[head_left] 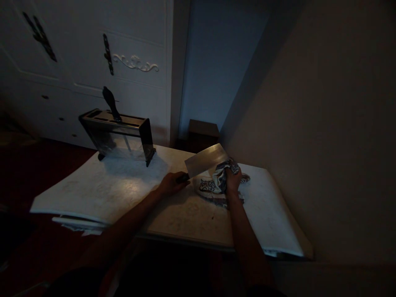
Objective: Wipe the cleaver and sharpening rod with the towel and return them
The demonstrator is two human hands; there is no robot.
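Note:
My left hand (172,184) is wrapped round the dark handle of a cleaver (206,160), whose wide blade slants up to the right. At the blade's far end, my right hand (234,180) grips a bunched patterned cloth (220,176). Part of the cloth lies against the blade, and more patterned fabric spreads on the table below it. The fingertips of the right hand are partly hidden by the folds.
A knife block (119,121) with clear sides stands on the white table (185,212), one black-handled tool upright in it. White cabinets (139,37) rise behind. A brown box (203,128) sits in the corner, and a wall (315,123) borders the right side.

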